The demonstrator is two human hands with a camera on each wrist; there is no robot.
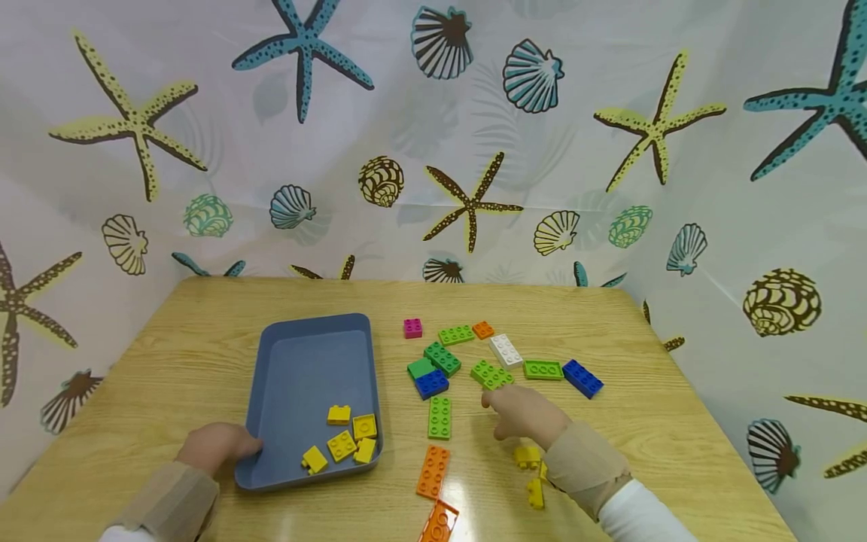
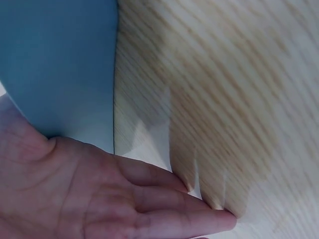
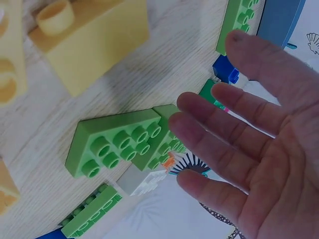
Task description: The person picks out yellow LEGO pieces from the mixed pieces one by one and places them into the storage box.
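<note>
Tray (image 1: 305, 369): blue-grey, smooth, rectangular, rounded corners, low walls; stands on the left of the wood-grain surface (image 1: 637, 429).
Yellow bricks (image 1: 342, 446), five: glossy, near right part of the tray; one stud-side up with four studs, one showing its hollow underside.
Left hand (image 1: 215, 446): beside the tray's near left corner, thumb side against the wall; grip loose, fingers straight.
Right hand (image 1: 528, 412): right of centre, above the surface; grip unclosed, fingers spread, thumb well apart from them.
Lime-green brick (image 1: 492, 374): eight round studs upward; just beyond the right hand's fingertips.
Yellow bricks outside the tray (image 1: 536, 493): near the right wrist, partly hidden by it.
Lime-green brick, second (image 1: 439, 418): eight studs, lengthwise near to far, left of the right hand.
Orange bricks (image 1: 433, 472), two at near centre: one studs up, one underside up.
White brick (image 1: 506, 351): far side, studded.
Blue brick (image 1: 582, 379): far right.
Magenta brick (image 1: 412, 328): small, far centre.
</note>
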